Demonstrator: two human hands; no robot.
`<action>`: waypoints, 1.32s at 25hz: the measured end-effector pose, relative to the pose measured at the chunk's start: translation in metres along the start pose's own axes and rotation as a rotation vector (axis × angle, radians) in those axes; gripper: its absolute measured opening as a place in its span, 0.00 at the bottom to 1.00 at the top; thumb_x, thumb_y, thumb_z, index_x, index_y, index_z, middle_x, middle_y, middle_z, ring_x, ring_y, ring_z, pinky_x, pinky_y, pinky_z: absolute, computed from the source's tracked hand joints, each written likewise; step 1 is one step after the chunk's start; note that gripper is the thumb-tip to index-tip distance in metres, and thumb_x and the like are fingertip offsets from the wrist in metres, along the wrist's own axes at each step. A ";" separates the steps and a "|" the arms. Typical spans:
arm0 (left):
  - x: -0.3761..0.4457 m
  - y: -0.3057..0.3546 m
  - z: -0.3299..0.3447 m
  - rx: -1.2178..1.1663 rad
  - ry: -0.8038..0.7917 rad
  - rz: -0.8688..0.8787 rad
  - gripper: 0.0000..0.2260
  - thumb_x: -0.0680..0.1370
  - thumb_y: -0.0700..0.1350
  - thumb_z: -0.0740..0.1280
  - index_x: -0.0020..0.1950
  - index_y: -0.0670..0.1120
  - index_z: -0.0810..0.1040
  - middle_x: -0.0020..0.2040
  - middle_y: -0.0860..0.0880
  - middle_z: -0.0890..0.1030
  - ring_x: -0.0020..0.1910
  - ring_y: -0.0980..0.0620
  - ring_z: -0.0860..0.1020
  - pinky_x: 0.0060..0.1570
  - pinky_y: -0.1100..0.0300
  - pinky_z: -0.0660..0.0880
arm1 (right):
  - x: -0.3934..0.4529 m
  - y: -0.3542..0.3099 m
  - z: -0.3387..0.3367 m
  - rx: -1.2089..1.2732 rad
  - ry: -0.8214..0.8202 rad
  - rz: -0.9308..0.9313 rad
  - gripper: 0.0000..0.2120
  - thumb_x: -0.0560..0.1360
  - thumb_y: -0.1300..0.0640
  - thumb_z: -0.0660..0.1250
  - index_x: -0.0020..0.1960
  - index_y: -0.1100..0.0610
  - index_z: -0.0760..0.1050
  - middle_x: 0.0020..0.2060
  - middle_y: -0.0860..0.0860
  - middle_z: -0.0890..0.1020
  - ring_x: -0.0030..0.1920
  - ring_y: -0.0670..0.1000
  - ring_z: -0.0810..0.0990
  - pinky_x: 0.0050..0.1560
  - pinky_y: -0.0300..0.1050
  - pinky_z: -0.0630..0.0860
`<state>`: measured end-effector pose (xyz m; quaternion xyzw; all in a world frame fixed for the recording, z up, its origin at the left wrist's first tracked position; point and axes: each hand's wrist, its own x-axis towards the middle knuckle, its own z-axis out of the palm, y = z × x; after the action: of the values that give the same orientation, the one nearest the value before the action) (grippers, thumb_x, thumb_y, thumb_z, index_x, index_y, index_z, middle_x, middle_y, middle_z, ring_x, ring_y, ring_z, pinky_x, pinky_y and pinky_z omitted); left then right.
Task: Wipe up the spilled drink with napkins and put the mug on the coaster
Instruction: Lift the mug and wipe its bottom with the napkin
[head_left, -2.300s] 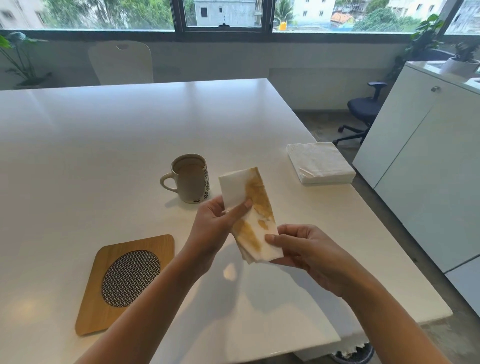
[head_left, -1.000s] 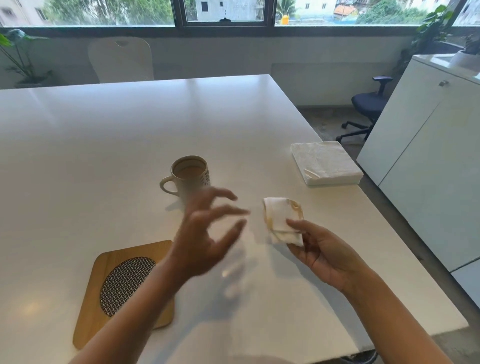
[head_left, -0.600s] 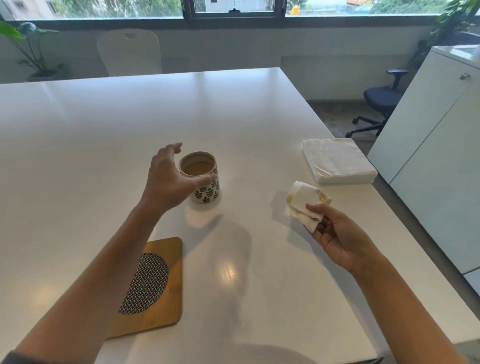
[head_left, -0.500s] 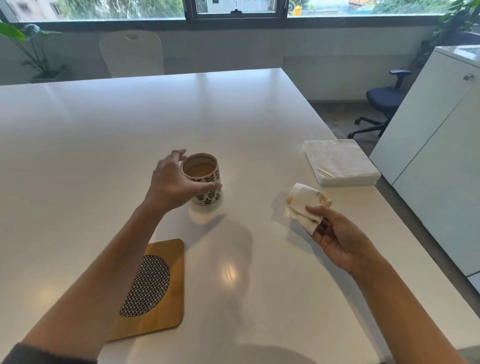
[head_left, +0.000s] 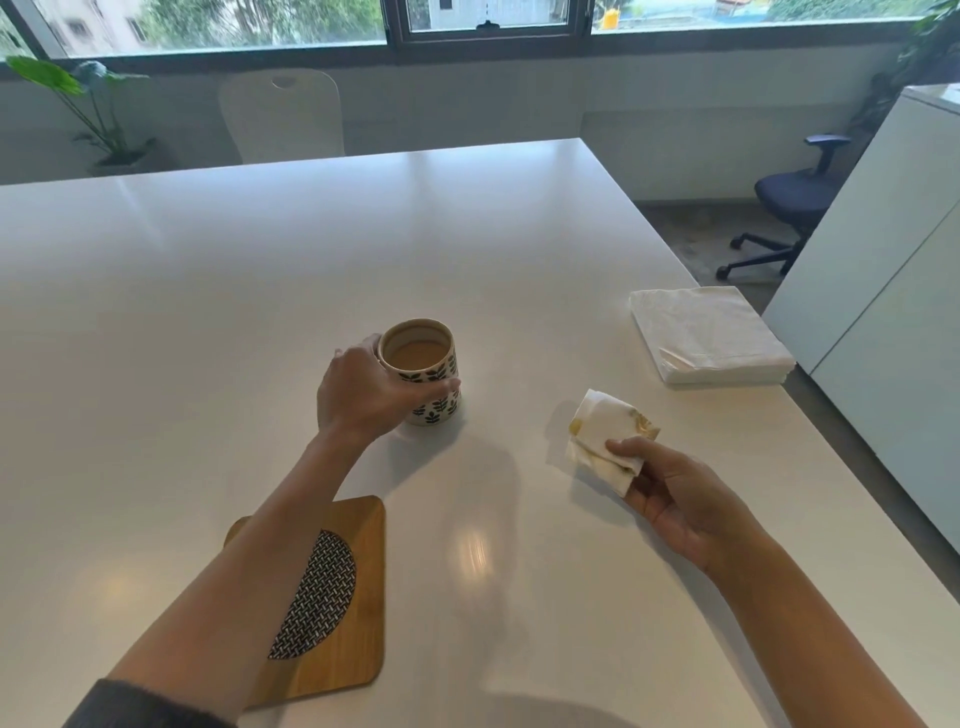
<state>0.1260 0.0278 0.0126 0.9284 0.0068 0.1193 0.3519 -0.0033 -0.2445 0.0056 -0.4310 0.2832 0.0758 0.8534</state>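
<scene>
A cream mug (head_left: 425, 364) with a dark leaf pattern stands on the white table (head_left: 260, 270), holding a light brown drink. My left hand (head_left: 366, 395) wraps around its left side, thumb across the front; the handle is hidden behind the hand. My right hand (head_left: 675, 499) holds a folded, brown-stained napkin (head_left: 605, 439) just above the table, to the right of the mug. The wooden coaster (head_left: 343, 613) with a woven black-and-white centre lies near the front edge, partly under my left forearm.
A stack of clean white napkins (head_left: 706, 335) sits near the table's right edge. A white cabinet (head_left: 893, 291) stands to the right, an office chair (head_left: 784, 208) behind it. A white chair (head_left: 283, 117) and a plant (head_left: 93, 104) are beyond the far edge.
Both hands folded the stained napkin; the left hand then let go, reached to the mug and closed around it. The right hand kept the napkin, moving it to the right.
</scene>
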 end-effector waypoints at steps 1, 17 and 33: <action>0.000 0.000 0.001 -0.004 0.005 -0.008 0.34 0.53 0.73 0.75 0.51 0.53 0.82 0.44 0.58 0.85 0.48 0.53 0.83 0.46 0.54 0.81 | -0.001 0.000 0.002 -0.008 -0.007 0.002 0.12 0.69 0.69 0.70 0.52 0.69 0.78 0.41 0.60 0.86 0.38 0.53 0.86 0.40 0.44 0.85; 0.008 0.048 -0.036 -0.126 0.139 0.078 0.34 0.55 0.69 0.78 0.53 0.50 0.86 0.45 0.55 0.87 0.45 0.56 0.84 0.46 0.59 0.80 | 0.001 0.005 0.011 -0.128 -0.012 -0.082 0.07 0.72 0.69 0.71 0.49 0.68 0.80 0.39 0.58 0.86 0.36 0.50 0.86 0.38 0.39 0.83; -0.072 0.099 -0.015 -0.201 -0.033 0.101 0.31 0.57 0.69 0.79 0.54 0.53 0.85 0.45 0.59 0.86 0.44 0.62 0.84 0.40 0.64 0.81 | -0.009 0.030 0.029 -0.084 -0.026 -0.307 0.10 0.76 0.65 0.68 0.57 0.58 0.79 0.50 0.57 0.86 0.51 0.54 0.85 0.51 0.45 0.82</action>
<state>0.0461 -0.0438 0.0726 0.8894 -0.0580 0.1215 0.4369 -0.0100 -0.2027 0.0037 -0.5034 0.1995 -0.0382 0.8398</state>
